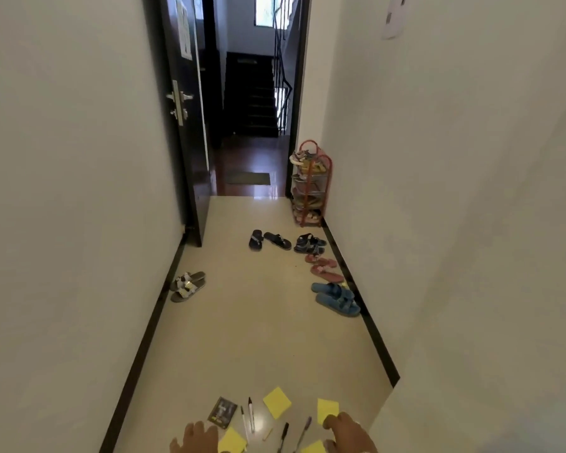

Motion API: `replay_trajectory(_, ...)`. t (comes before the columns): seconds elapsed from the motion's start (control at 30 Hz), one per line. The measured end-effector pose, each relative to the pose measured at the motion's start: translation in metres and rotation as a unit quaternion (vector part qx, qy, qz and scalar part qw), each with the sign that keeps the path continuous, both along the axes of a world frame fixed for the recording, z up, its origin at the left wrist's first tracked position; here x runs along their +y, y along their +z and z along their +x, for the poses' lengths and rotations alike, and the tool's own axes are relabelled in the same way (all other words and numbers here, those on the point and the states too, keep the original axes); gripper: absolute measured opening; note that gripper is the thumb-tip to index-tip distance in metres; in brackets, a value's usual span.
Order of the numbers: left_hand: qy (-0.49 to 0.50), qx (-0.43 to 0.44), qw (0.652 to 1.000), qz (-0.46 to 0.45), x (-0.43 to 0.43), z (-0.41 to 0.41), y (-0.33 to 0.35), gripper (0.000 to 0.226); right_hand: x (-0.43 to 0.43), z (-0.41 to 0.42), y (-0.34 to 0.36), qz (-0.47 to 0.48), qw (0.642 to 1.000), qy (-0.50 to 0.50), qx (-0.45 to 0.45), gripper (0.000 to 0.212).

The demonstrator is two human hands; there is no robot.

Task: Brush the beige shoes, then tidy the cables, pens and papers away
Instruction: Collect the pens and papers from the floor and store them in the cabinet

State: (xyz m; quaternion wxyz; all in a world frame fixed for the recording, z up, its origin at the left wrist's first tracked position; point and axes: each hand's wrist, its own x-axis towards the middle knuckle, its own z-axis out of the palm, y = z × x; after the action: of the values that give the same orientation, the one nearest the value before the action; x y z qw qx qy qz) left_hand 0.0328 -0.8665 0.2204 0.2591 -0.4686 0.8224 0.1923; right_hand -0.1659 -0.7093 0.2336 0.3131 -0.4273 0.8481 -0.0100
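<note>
Several yellow paper notes lie on the cream floor at the bottom of the head view: one (276, 402) in the middle, one (327, 409) to the right, one (231, 441) by my left hand. Several pens lie among them, two pale ones (251, 414) and a dark one (283, 435), plus a purple one (304, 432). A dark card (223, 412) lies to the left. My left hand (195, 439) hovers with fingers spread, holding nothing. My right hand (348, 431) touches the right note's edge; its grip is unclear. A beige-grey pair of sandals (188, 285) sits by the left wall.
Narrow corridor between white walls. Black sandals (268, 240), dark blue sandals (309, 244), red flip-flops (323, 269) and blue slides (335, 297) line the right side. A red shoe rack (311, 184) stands by the open dark door (185, 125), with stairs beyond.
</note>
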Motion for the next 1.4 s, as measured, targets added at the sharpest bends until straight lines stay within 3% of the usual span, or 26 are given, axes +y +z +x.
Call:
replay_trajectory(0.37, 0.044, 0.007, 0.999, 0.014, 0.001, -0.038, -0.039, 0.043, -0.011, -0.064, -0.073, -0.010, 0.998, -0.037, -0.039, 0.033)
replay_trajectory(0.57, 0.109, 0.033, 0.992, 0.056, -0.013, -0.069, -0.092, 0.037, -0.030, -0.074, -0.136, 0.006, 0.995, -0.053, -0.086, 0.031)
replay_trajectory(0.7, 0.183, 0.081, 0.976, 0.081, -0.032, -0.085, -0.170, 0.035, -0.059, -0.077, -0.208, 0.005, 0.992, -0.061, -0.108, 0.030)
replay_trajectory(0.87, 0.258, 0.154, 0.949, 0.099, -0.072, -0.105, -0.320, 0.029, -0.111, -0.079, -0.338, -0.013, 0.988, -0.103, -0.117, 0.025)
replay_trajectory(1.2, 0.218, 0.144, 0.963, 0.063, -0.173, -0.134, -0.589, 0.021, -0.237, -0.085, -0.597, -0.101, 0.980, -0.138, -0.098, 0.018)
replay_trajectory(1.4, 0.164, 0.136, 0.977, -0.021, -0.199, -0.174, -0.661, 0.027, -0.300, -0.076, -0.672, -0.118, 0.988, -0.098, -0.031, 0.030)
